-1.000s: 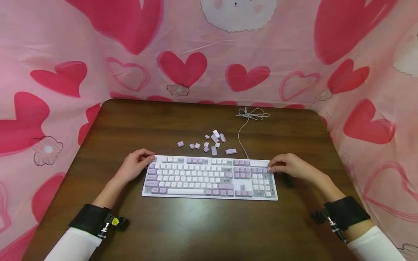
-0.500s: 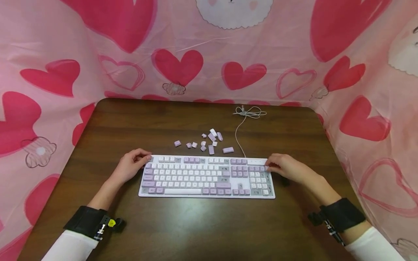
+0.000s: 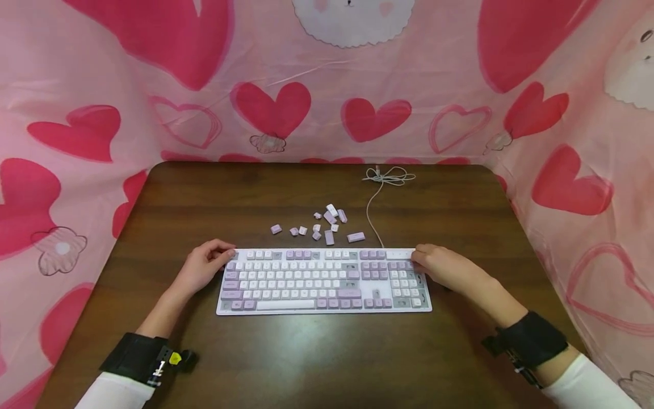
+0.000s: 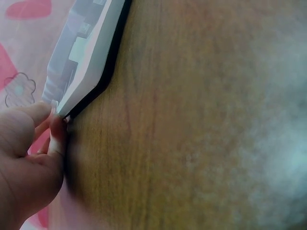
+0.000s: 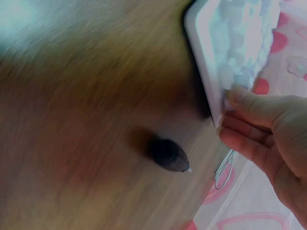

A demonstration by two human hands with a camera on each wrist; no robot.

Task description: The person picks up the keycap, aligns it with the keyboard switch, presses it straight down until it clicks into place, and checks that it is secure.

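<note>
A white and lilac keyboard (image 3: 296, 304) lies on the brown table, with grey bare spots where several keys have no cap. At its far left corner my left hand (image 3: 201, 267) pinches the edge; in the left wrist view the thumb lies on top and a finger is by the underside. My right hand (image 3: 441, 264) grips the far right corner, its thumb over the keys in the right wrist view. Behind the keyboard are loose lilac and white keycaps (image 3: 356, 237), some close together. Whether the keyboard's far edge is lifted, I cannot tell.
The keyboard's pale cable (image 3: 372, 207) runs back to a tied bundle (image 3: 390, 177) near the table's (image 3: 245, 187) far edge. A small dark rounded object (image 5: 168, 154) lies by the right hand. Pink heart-patterned cloth (image 3: 327, 68) hangs around the table.
The view has shifted slightly, so everything sits a little differently in frame. My right hand has turned, and its fingers reach a bit higher round the corner. My left hand keeps its hold.
</note>
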